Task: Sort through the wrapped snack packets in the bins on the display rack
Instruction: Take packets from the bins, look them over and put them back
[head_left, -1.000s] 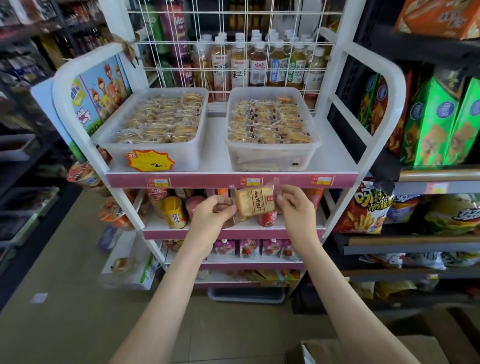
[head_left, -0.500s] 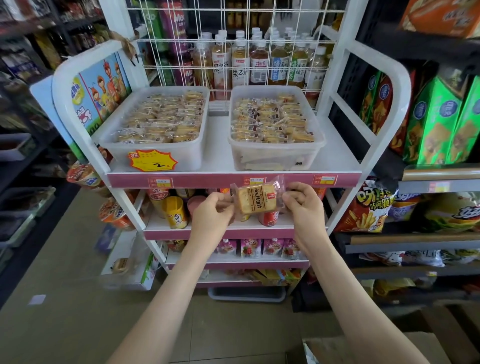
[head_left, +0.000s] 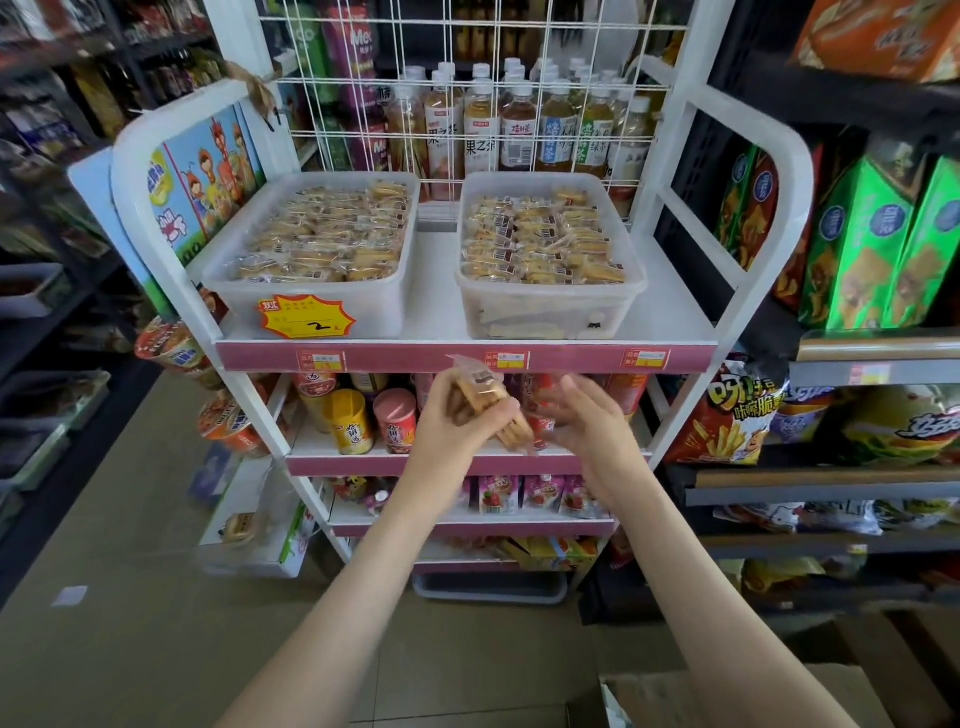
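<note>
A crinkly, clear-wrapped packet (head_left: 487, 394) is gripped aslant by the left hand (head_left: 457, 432); the right hand (head_left: 586, 422) is spread flat, holding nothing, just beside it, below the pink shelf edge (head_left: 405, 358).

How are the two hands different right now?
The left hand grips a snack packet; the right hand holds nothing. The left hand's fingers curl round the packet; the right hand's are spread open. Both are in front of the display rack.
</note>
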